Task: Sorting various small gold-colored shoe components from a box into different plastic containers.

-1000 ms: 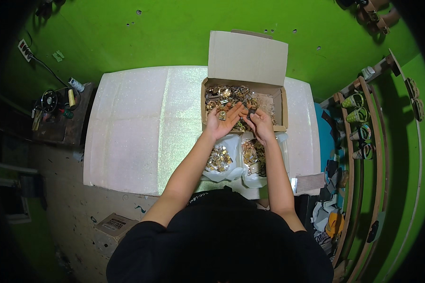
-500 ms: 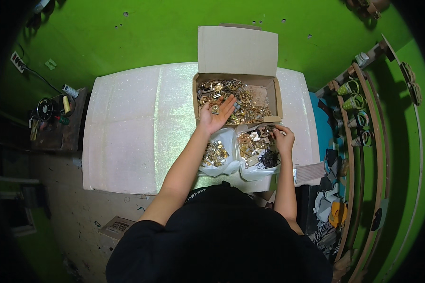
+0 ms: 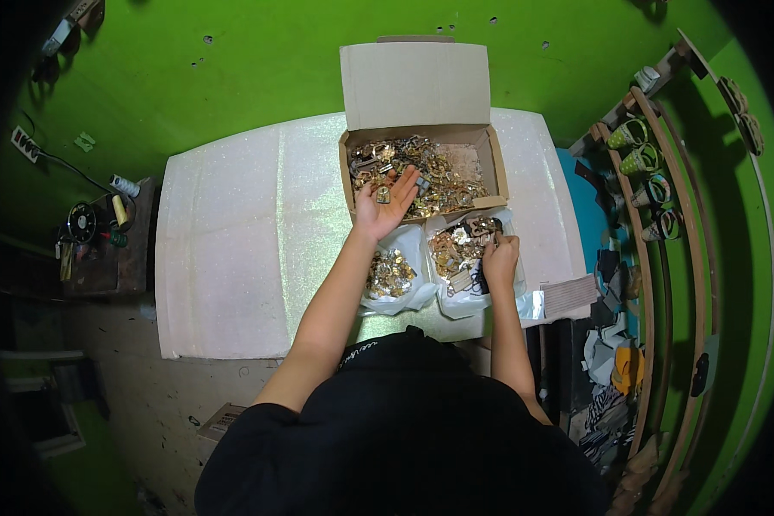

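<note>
Counts: two bare hands, two white plastic bags, one cardboard box, one table.
Landmark: the cardboard box, open, brown, its flap standing up at the far side; every place below is told from it.
Right hand: just nearer than the box's near right corner, resting in the right bag. The fingers are curled in on small metal pieces; what exactly they pinch cannot be told.
Right bag: white, thin, crumpled plastic, mouth open, touching the box's near wall; it holds gold and silver pieces and some darker ones.
Left bag: same white plastic, just left of the right bag, nearer than the box's near wall; it holds a heap of small gold-coloured pieces.
Left hand: over the box's near left part, palm up, fingers spread and loose.
Small buckle: one shiny metal piece, roughly square, lying flat on the left palm, not pinched by any finger.
Box contents: a tangled heap of metal fittings, gold and silver, glossy, filling most of the box floor.
Table: under the box and bags, covered in a white, faintly glittering sheet, spreading well to the box's left.
</note>
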Demonstrator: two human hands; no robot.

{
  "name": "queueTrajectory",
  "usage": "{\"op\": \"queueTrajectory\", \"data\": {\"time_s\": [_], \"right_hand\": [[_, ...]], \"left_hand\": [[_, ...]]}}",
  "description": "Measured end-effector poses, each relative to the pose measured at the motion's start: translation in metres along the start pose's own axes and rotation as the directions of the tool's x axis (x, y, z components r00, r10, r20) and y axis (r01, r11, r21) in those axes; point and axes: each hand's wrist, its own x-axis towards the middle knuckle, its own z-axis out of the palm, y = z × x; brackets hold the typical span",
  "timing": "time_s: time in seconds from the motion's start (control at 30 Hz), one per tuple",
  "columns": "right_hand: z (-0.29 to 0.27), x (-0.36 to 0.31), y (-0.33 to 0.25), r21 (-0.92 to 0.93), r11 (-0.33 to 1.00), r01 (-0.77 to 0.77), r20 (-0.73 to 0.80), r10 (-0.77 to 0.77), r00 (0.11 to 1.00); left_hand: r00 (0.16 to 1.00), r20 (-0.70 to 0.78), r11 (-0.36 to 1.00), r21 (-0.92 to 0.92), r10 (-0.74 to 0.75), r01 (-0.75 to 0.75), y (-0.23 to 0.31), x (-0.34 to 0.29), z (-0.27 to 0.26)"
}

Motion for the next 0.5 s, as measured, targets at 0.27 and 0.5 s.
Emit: {"op": "queueTrajectory", "data": {"time_s": [0.27, 0.5], "right_hand": [[-0.008, 0.0, -0.016, 0.072, 0.997, 0.026, -0.097, -0.019, 0.995], [0.001, 0.01, -0.107, 0.347, 0.879, 0.328, 0.001, -0.351, 0.936]], "left_hand": [[1.0, -0.015, 1.0, 0.017, 0.017, -0.017, 0.0, 0.001, 0.003], [1.0, -0.004, 1.0, -0.012, -0.019, 0.019, 0.003, 0.0, 0.002]]}}
